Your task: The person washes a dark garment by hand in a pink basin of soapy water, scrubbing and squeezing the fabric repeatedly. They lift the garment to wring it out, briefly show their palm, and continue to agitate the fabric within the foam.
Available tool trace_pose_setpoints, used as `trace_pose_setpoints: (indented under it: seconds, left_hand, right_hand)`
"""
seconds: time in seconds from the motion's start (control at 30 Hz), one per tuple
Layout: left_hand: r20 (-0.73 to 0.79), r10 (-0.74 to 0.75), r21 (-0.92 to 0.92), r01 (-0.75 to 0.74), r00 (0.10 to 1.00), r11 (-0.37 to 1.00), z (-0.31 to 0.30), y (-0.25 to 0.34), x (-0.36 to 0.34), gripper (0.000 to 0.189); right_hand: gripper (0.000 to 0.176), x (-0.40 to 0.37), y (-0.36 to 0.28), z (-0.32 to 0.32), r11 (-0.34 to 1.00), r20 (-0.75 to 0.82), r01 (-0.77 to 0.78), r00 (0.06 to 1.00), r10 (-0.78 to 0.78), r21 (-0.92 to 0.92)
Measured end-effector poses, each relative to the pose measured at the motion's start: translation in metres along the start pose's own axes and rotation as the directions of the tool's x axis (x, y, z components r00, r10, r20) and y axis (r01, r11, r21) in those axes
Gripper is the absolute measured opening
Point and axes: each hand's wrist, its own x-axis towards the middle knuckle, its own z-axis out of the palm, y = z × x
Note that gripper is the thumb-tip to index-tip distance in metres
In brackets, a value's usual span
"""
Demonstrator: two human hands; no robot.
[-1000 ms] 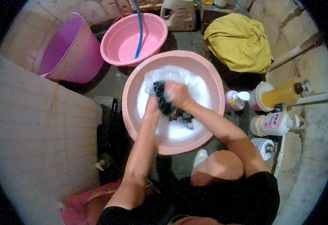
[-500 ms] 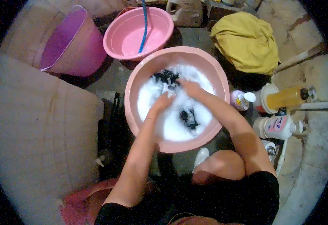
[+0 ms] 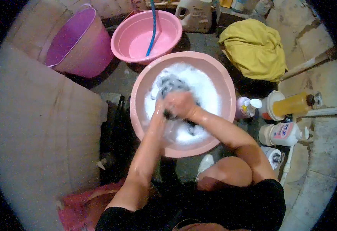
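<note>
A pink basin [image 3: 227, 88] full of white suds [image 3: 204, 81] stands in front of me. Inside it lies dark wet cloth [image 3: 170, 82], partly coated with foam. My right hand [image 3: 183, 103] is closed on a bunch of this cloth, raised at the foam's surface. Pressed against it, my left hand [image 3: 163, 104] grips the same cloth from the other side; its fingers are mostly hidden and slightly blurred. More dark fabric shows below my hands, half sunk in the suds.
Behind the basin sit a pink tub [image 3: 132, 44] with a blue hose [image 3: 153, 32] and a purple bucket [image 3: 93, 52]. Yellow cloth [image 3: 253, 48] is heaped at the back right. A pump bottle [image 3: 245, 107], a white bottle [image 3: 285, 134] and an amber bottle [image 3: 291, 105] line the right side.
My hands have come together and moved nearer to me, bunching the dark cloth between them. Earlier they were apart at the cloth farther back in the suds. The view has shifted slightly.
</note>
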Motion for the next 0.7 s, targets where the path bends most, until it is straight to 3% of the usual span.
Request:
trace_pose_setpoints:
  seconds: [0.03,0.07,0.1,0.13,0.17,0.23,0.27,0.3,0.33,0.37,0.4,0.43,0.47,0.5,0.53,0.57,0.6,0.63,0.67,0.7]
  left_hand:
    - [-0.096,-0.044,-0.007,0.044,0.994,0.999,0.06,0.032,-0.036,0.029]
    - [0.003,-0.095,-0.091,0.095,0.996,0.991,0.066,0.036,-0.048,0.027]
    - [0.108,-0.131,-0.168,0.148,0.985,0.975,0.071,0.039,-0.059,0.025]
    - [-0.033,-0.104,-0.15,0.098,0.994,0.984,0.092,0.044,-0.069,0.024]
    - [0.037,-0.058,-0.148,0.063,0.998,0.987,0.096,0.049,-0.072,0.025]
    - [0.001,-0.018,-0.19,0.018,1.0,0.982,0.097,0.063,-0.073,0.024]
    - [0.06,0.071,-0.151,-0.061,0.996,0.987,0.097,0.074,-0.065,0.031]
    - [0.078,0.043,-0.079,-0.037,0.996,0.996,0.093,0.083,-0.064,0.039]
    - [-0.082,0.117,0.236,-0.095,0.99,0.967,0.095,0.085,-0.064,0.042]
    - [-0.204,0.234,0.532,-0.093,0.951,0.842,0.096,0.086,-0.062,0.045]
    - [0.127,0.561,0.898,-0.336,0.818,0.286,0.079,0.078,-0.05,0.054]
    - [0.125,0.557,0.897,-0.333,0.821,0.29,0.065,0.062,-0.039,0.054]
    - [0.239,0.474,0.969,-0.238,0.847,-0.063,0.071,0.055,-0.048,0.054]
    - [0.309,0.355,0.897,-0.147,0.882,-0.417,0.075,0.05,-0.052,0.054]
    - [0.237,0.276,0.949,-0.161,0.932,-0.272,0.041,0.019,-0.017,0.051]
    - [0.27,0.2,0.811,-0.11,0.942,-0.575,0.034,0.003,-0.015,0.044]
    - [0.194,0.017,0.745,-0.136,0.981,-0.654,0.028,0.003,-0.007,0.045]
    - [0.098,-0.155,0.673,-0.18,0.983,-0.717,0.025,0.007,0.003,0.045]
    - [0.101,-0.143,0.679,-0.174,0.985,-0.713,0.035,0.017,-0.006,0.045]
    - [0.071,-0.054,0.862,-0.088,0.996,-0.5,0.051,0.032,-0.02,0.041]
  right_hand:
    - [0.022,-0.001,0.02,0.005,0.97,0.095,-0.219,0.969,0.229,-0.106]
    - [0.029,0.003,0.04,-0.001,0.825,0.084,-0.556,0.822,0.563,-0.098]
    - [0.027,-0.001,0.066,-0.001,0.759,0.033,-0.651,0.758,0.651,-0.021]
    - [0.034,-0.008,0.083,0.007,0.711,0.072,-0.702,0.712,0.698,0.041]
    - [0.034,-0.002,0.091,0.004,0.716,0.066,-0.697,0.717,0.694,0.044]
    - [0.038,-0.003,0.102,-0.003,0.614,0.158,-0.772,0.635,0.756,0.165]
    - [0.04,-0.004,0.106,-0.01,0.623,0.179,-0.76,0.649,0.739,0.186]
    - [0.035,-0.004,0.108,-0.012,0.669,0.119,-0.743,0.662,0.74,-0.025]
    - [0.029,-0.006,0.109,-0.016,0.679,0.211,-0.684,0.646,0.733,-0.266]
    - [0.026,-0.005,0.101,-0.026,0.662,0.292,-0.569,0.609,0.738,-0.488]
    - [0.026,-0.013,0.098,-0.019,0.659,0.29,-0.57,0.607,0.74,-0.49]
    - [0.026,-0.025,0.093,-0.007,0.754,0.152,-0.501,0.782,0.605,-0.424]
    - [0.031,-0.036,0.088,0.005,0.835,-0.004,-0.402,0.902,0.432,-0.376]
    - [0.039,-0.047,0.082,0.013,0.794,0.298,-0.329,0.799,0.522,-0.511]
    - [0.045,-0.075,0.116,0.052,0.823,0.328,-0.35,0.792,0.515,-0.447]
    - [0.052,-0.099,0.15,0.086,0.846,0.357,-0.37,0.786,0.505,-0.382]
    - [0.052,-0.086,0.14,0.068,0.848,0.366,-0.367,0.783,0.503,-0.381]
    - [0.05,-0.07,0.134,0.044,0.852,0.572,-0.276,0.644,0.508,-0.445]
    - [0.047,-0.052,0.13,0.025,0.858,0.731,-0.164,0.461,0.504,-0.488]
    - [0.047,-0.048,0.144,0.035,0.857,0.727,-0.151,0.469,0.501,-0.493]
